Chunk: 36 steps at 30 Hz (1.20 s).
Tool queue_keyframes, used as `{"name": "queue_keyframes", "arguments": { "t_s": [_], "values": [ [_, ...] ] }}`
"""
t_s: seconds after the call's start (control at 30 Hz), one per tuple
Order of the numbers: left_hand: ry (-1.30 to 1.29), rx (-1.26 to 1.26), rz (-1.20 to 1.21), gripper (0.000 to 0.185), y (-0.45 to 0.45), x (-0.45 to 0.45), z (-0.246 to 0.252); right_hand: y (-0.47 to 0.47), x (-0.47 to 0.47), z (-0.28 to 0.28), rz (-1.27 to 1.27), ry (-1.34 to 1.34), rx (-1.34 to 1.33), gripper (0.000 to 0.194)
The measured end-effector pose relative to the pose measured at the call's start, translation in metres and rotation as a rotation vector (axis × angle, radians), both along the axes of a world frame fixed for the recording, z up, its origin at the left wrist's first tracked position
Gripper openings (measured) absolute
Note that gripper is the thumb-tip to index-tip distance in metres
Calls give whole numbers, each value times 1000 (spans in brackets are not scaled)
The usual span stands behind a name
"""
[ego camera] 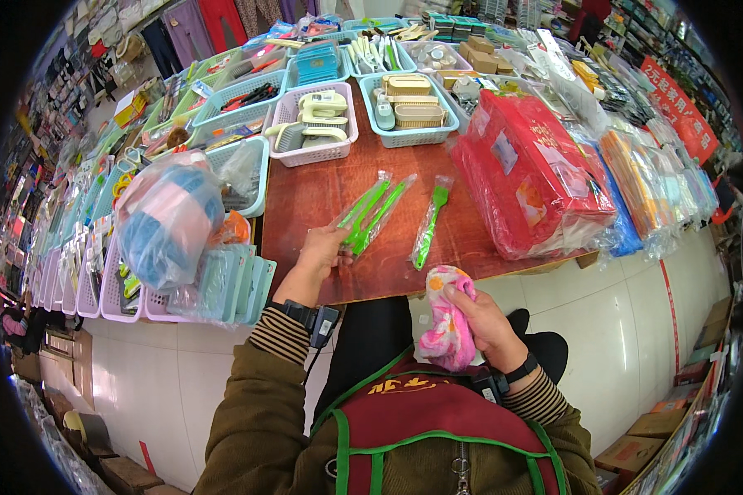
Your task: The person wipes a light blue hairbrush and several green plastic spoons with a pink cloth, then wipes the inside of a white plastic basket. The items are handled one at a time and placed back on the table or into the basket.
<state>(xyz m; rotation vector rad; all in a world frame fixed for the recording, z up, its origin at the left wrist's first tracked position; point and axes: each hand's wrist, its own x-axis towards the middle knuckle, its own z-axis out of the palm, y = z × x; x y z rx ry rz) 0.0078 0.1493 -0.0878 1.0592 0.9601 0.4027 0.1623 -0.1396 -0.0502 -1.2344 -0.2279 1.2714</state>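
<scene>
My left hand [325,250] pinches the near end of a green utensil [362,213] in a clear wrapper, at the front of the reddish wooden table [402,164]. Beside it and partly against it lies another wrapped green utensil [384,213]. A third one, a green brush or spatula [432,223] with a flat head pointing away from me, lies apart to the right. Over my lap, just off the table edge, my right hand [486,322] grips a crumpled pink cloth [451,322] with a white and orange pattern.
A pink basket [312,154] of white-handled brushes and a blue basket [408,139] of beige brushes stand behind the utensils. At the right sits a bulky red package [532,179] in plastic. A bagged blue-and-pink bundle [173,216] and teal packs [235,284] crowd the left.
</scene>
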Motion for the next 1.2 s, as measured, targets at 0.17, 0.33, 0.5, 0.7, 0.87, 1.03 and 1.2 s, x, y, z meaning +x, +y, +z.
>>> {"name": "queue_keyframes", "arguments": {
  "t_s": [0.17,0.33,0.5,0.7,0.87,1.03,1.2],
  "values": [
    [-240,16,-91,19,-47,12,27,7,-1,27,-189,38,159,51],
    [-491,79,-224,17,-117,15,59,8,-4,55,-285,-2,235,51],
    [-290,724,-331,14,-159,24,74,10,-16,47,-131,-64,342,30],
    [-202,746,-575,14,-174,16,87,4,-14,41,-234,7,306,25],
    [-191,326,-742,11,-169,-5,93,-3,6,50,-400,51,409,22],
    [-196,137,-864,15,-150,-42,92,-19,37,54,-509,-13,415,22],
    [-239,39,-777,20,-148,-56,84,-18,40,45,-468,-187,474,28]
  ]
}}
